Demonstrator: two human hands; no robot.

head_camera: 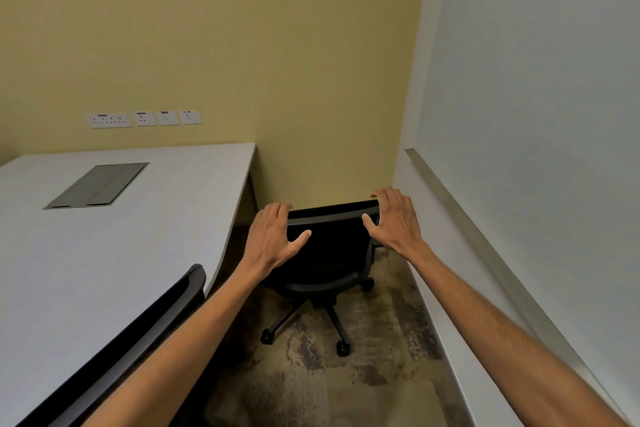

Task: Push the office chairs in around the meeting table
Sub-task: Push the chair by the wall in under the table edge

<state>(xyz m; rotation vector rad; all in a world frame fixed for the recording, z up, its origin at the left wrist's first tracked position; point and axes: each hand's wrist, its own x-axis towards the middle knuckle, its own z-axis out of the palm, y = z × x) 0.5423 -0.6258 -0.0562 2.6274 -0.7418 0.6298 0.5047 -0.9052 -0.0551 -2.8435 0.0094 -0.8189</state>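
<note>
A black office chair [329, 253] on castors stands in the corner, off the far right end of the white meeting table [104, 253], its back towards me. My left hand [272, 239] grips the left end of the backrest's top edge, fingers over it, thumb on the mesh. My right hand [393, 218] grips the right end the same way. A second black chair [145, 329] sits against the table's near edge, its backrest partly behind my left forearm.
A yellow wall [311, 80] with several sockets [142, 118] lies just beyond the chair. A pale wall with a metal rail [485, 239] runs along the right. Patterned carpet [346, 374] covers the narrow aisle between table and right wall. A grey cable hatch [97, 185] is set into the tabletop.
</note>
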